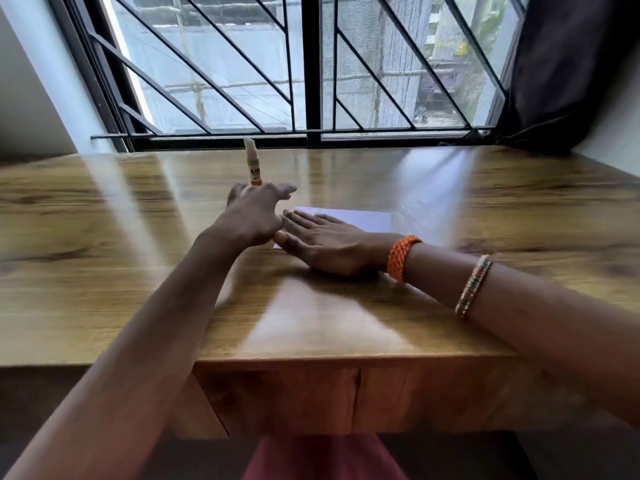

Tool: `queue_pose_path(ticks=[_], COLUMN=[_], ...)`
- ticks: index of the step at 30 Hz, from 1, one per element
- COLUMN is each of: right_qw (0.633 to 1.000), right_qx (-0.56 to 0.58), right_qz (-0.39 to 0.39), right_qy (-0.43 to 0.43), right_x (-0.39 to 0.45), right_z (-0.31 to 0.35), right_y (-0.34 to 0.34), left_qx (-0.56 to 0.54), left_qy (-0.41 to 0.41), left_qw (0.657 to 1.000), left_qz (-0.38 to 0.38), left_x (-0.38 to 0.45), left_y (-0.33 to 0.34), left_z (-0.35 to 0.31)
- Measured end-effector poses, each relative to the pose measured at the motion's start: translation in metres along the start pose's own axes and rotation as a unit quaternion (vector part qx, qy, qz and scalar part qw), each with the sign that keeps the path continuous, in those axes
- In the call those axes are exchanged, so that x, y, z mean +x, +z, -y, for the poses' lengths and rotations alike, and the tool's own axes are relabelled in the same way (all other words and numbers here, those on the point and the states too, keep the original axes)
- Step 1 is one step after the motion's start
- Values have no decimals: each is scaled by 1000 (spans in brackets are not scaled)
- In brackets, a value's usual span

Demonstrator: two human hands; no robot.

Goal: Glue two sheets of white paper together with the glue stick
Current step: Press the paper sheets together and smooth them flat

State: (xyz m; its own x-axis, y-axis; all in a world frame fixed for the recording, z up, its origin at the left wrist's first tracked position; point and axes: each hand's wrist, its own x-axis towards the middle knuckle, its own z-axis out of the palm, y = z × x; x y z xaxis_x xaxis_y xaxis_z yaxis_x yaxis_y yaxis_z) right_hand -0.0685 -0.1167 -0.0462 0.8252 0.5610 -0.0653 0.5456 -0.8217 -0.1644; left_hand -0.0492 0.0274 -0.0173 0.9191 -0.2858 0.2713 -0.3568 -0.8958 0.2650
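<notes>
Glue stick [254, 164] is standing capped on the table [104, 237], far of the spread, empty left hand [254, 216]; right hand [325, 242] is pressing flat on the paper [360, 220]. Gluing apparently isn't started.

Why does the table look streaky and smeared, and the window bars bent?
In the head view, daylight from the window throws pale glare streaks across the glossy table; motion blur smears the wood grain and the left hand near the glue stick; the wide-angle lens bows the edges. The right hand on the paper looks sharper.
</notes>
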Motion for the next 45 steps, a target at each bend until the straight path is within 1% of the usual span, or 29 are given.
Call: queue_pose_path(ticks=[2, 4, 5, 8, 11, 12, 14, 16, 18, 20, 23, 30, 32, 36, 39, 41, 43, 45], right_qw=[1000, 998, 996, 996, 996, 995, 987, 978, 968, 954, 951, 955, 953, 947, 945, 945, 946, 946], right_qx=[8, 2, -1, -10, 24, 57, 125, 138, 155, 201, 202, 142, 140, 158, 180, 197, 202, 198], right_qz=[-12, -22, -21, -7, 7, -5, -62, -125, -164, -185, -200, -238, -248, -260, -255, -245, -241, -248], right_qy=[20, 63, 81, 91, 80, 79, 76, 90, 111, 120, 122, 108, 103, 102, 102, 92, 79, 70], right_x=[-11, -27, -37, -67, -82, -82, -76, -61, -40, -18, 9, 21, 17, 15, 15, 15, 15, 14], right_z=[-10, -25, -34, -49, -52, -52, -51, -51, -56, -59, -62, -66, -68, -67, -63, -58, -54, -51], right_y=[-6, -10, -11, -9, -11, -14, -22, -30, -38, -44, -48, -37, -36, -34, -33, -33, -36, -39], left_qx=[-41, -34, -30, -5, 69, 90, 107, 96, 79, 71, 53, -67, -97, -158, -209, -285, -369, -427], left_qy=[21, 32, 27, 4, -6, -9, -23, -43, -63, -79, -86, -100, -106, -110, -104, -93, -90, -90], left_qw=[998, 996, 995, 996, 994, 993, 992, 992, 993, 993, 994, 992, 989, 981, 972, 953, 922, 894], left_qz=[37, 81, 90, 87, 86, 79, 70, 63, 62, 60, 37, -39, -39, -12, -35, -52, -72, -101], left_x=[-1, -2, -3, 2, 15, 19, 25, 32, 38, 40, 41, 38, 37, 34, 32, 31, 30, 31], left_y=[4, 12, 16, 21, 22, 22, 22, 20, 19, 18, 22, 22, 21, 21, 20, 17, 13, 9], left_z=[-4, -5, -5, -8, -14, -17, -21, -20, -18, -14, -11, -10, -10, -12, -12, -12, -13, -15])
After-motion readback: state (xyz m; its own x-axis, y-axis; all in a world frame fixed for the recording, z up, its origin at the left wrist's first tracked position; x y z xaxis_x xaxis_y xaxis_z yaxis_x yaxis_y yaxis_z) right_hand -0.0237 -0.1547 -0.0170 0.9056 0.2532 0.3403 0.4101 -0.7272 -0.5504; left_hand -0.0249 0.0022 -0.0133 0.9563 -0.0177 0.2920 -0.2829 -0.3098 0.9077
